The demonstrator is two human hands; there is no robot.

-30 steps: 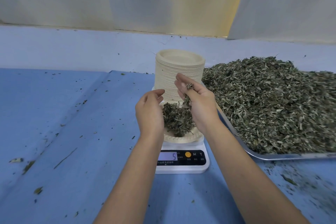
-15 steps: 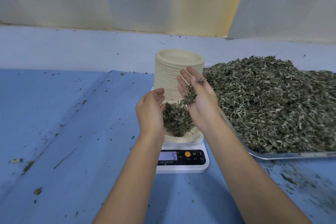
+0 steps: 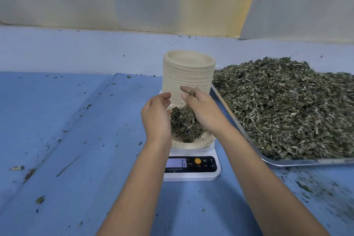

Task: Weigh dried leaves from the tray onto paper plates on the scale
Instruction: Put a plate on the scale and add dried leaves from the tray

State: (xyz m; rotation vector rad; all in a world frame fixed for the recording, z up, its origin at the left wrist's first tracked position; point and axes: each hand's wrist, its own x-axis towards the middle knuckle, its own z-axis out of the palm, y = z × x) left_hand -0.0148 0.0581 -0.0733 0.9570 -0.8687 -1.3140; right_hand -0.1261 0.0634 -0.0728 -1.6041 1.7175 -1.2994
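A white digital scale (image 3: 191, 166) stands at the table's centre, its display reading 6. On it rests a paper plate (image 3: 193, 142) with a small heap of dried leaves (image 3: 184, 122). My left hand (image 3: 157, 117) is cupped on the heap's left side, fingers relaxed. My right hand (image 3: 201, 109) hovers over the heap's right side, with a few leaf bits stuck to its fingers. A metal tray (image 3: 287, 162) piled with dried leaves (image 3: 283, 105) lies to the right.
A tall stack of paper plates (image 3: 188, 76) stands just behind the scale. The blue table cover (image 3: 76, 120) is folded into ridges on the left and strewn with leaf crumbs. A pale wall runs along the back.
My right hand has turned over and come down onto the heap, dropping most of the leaves it carried. The scale display went from 5 to 6. My left hand barely moved.
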